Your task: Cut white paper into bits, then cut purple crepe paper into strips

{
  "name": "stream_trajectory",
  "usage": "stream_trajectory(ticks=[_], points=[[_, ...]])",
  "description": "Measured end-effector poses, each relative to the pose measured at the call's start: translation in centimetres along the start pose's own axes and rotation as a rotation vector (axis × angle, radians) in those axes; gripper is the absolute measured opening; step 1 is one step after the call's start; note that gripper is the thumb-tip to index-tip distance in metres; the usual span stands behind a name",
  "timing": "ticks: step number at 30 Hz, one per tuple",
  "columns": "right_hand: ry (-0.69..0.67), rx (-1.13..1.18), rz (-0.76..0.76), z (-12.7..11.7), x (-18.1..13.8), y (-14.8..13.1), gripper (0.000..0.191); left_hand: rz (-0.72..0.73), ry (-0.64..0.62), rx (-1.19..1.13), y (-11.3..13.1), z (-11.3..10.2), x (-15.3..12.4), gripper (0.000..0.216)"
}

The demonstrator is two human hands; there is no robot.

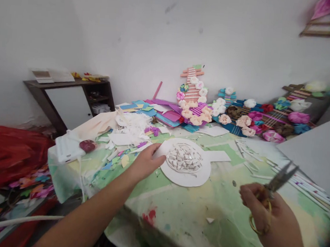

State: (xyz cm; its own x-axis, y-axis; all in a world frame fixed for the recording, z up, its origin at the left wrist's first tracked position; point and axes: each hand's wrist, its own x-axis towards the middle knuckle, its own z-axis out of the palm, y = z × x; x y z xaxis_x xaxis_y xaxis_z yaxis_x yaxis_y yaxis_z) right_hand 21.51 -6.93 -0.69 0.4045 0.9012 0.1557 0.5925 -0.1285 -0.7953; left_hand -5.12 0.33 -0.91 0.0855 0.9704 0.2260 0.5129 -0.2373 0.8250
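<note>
On the tabletop [181,206], a white disc [206,172] bears a heap of white chips [183,158], its long axis running sideways as a strip [220,156] points right from its edge. Reaching in from lower left, the left hand [148,158] grips the disc's left edge, thumb uppermost; well apart, the right hand [281,220] grasps scissors [270,188], their slightly parted blades pointing up and rightward.

One camera up on the person's head, facing forward and tipped down across the desk [185,210], close above the left hand [147,160] and right hand [272,217], wide enough to take in the wall [148,42] opposite and the low cabinet [67,106] over to the left.
</note>
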Motion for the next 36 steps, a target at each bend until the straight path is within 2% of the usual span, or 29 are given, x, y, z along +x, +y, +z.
stream_trajectory(ticks=[3,6,10,16,21,25,27,32,34,36], points=[[-0.176,0.218,-0.024,1.9,-0.1,-3.9,0.028,0.121,0.031,0.078,1.6,2.4,-0.5,0.043],[-0.211,0.397,-0.05,4.2,0.3,-5.9,0.026,0.254,0.054,0.173,2.5,4.6,-1.1,0.046],[-0.141,0.493,-0.063,5.9,0.6,-5.5,0.023,0.337,0.06,0.235,3.1,5.9,-1.8,0.047],[-0.046,0.546,-0.107,5.9,0.4,-4.5,0.02,0.409,-0.015,0.381,4.1,5.8,-2.0,0.049],[-0.065,0.355,-0.076,5.4,0.7,-4.1,0.018,0.374,-0.125,0.505,4.4,5.8,-2.0,0.051],[-0.118,0.252,0.008,4.9,1.3,-3.2,0.02,0.38,-0.214,0.489,4.4,5.9,-1.8,0.051],[-0.146,0.185,0.0,4.6,1.7,-2.9,0.019,0.388,-0.259,0.462,4.3,5.9,-1.4,0.049],[-0.204,-0.06,-0.108,3.8,2.3,-2.9,0.016,0.389,-0.381,0.384,4.4,5.7,0.3,0.033],[-0.239,-0.146,-0.183,3.4,2.5,-3.1,0.017,0.329,-0.478,0.338,4.6,5.3,1.0,0.028],[-0.216,-0.287,-0.289,2.7,2.9,-3.1,0.017,0.246,-0.599,0.259,4.5,4.8,1.6,0.027]])
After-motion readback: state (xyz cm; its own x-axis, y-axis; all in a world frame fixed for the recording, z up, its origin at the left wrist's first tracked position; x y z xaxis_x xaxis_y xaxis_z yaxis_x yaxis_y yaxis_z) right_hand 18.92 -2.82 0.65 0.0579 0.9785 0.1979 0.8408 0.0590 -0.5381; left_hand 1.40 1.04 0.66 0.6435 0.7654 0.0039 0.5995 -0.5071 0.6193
